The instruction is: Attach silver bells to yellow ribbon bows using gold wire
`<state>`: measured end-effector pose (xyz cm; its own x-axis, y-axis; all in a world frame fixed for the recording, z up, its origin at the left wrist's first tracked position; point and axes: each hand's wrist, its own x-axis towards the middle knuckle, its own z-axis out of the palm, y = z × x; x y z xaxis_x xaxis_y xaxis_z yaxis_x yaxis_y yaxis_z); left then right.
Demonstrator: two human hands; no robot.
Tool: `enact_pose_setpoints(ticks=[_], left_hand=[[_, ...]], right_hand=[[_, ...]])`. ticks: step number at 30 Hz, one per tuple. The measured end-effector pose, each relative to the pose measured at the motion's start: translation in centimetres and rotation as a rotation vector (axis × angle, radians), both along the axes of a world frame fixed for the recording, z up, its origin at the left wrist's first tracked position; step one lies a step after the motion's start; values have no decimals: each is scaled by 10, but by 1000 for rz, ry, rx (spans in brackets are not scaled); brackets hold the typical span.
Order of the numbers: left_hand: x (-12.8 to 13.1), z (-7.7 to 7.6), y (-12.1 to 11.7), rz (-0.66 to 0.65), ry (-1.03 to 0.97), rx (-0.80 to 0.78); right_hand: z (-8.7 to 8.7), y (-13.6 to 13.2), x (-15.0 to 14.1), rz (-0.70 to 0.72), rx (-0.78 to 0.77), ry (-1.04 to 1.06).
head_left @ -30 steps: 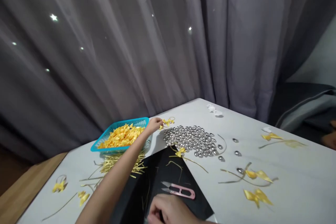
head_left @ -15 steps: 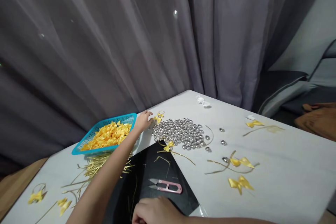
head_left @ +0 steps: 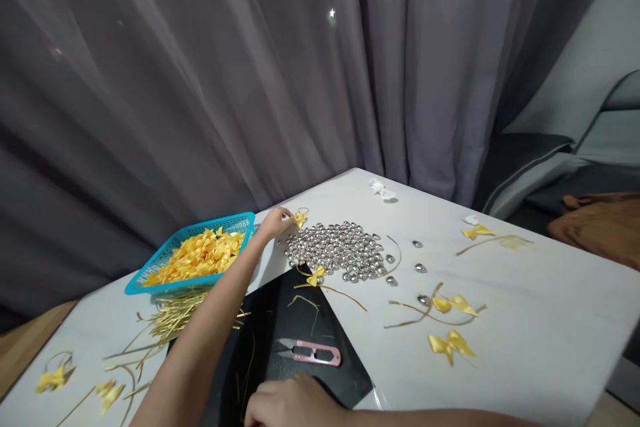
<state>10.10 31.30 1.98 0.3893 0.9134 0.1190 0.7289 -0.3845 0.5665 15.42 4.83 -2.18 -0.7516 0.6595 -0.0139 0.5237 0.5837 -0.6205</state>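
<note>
My left hand (head_left: 274, 222) reaches far across the white table (head_left: 525, 320), its fingers pinched on a small yellow ribbon bow (head_left: 299, 218) with a gold loop. That bow lies between the blue basket (head_left: 230, 222) heaped with yellow bows and a pile of silver bells (head_left: 340, 251). My right hand (head_left: 287, 405) rests curled at the near edge on a black sheet (head_left: 345, 383); what it holds, if anything, is hidden. Pink thread snips (head_left: 313, 353) lie just beyond it.
Loose yellow bows (head_left: 450, 343) with gold cords and a few stray bells lie right of the pile. A bundle of gold cords (head_left: 175, 320) sits below the basket, more bows (head_left: 53, 378) at far left. Grey curtains hang behind; a dark sofa stands at right.
My left hand let its fingers off the bow, then pinched it again. The camera swung right and down, so everything shifted left in view. My right hand stayed put.
</note>
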Motion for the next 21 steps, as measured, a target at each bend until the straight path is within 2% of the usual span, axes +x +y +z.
enact_pose_setpoints(ticks=[5, 10, 13, 15, 16, 19, 21], left_hand=[[-9, 18, -14, 128, -221, -179], [-23, 36, -42, 212, -377, -320], [-29, 42, -64, 232, -441, -384], [-31, 45, -82, 227, -483, -420], [-33, 46, -92, 220, -506, -436], [-35, 48, -120, 204, -590, -462], [-35, 49, -137, 202, -636, -494]], right_hand=[[-3, -3, 3, -128, -98, 210], [-2, -9, 2, -265, -170, 436], [11, -8, 8, -385, -338, 575], [25, -2, 17, -516, -487, 685], [32, 2, 24, -584, -514, 765], [49, 20, 42, -834, -485, 973], [53, 30, 50, -947, -468, 1050]])
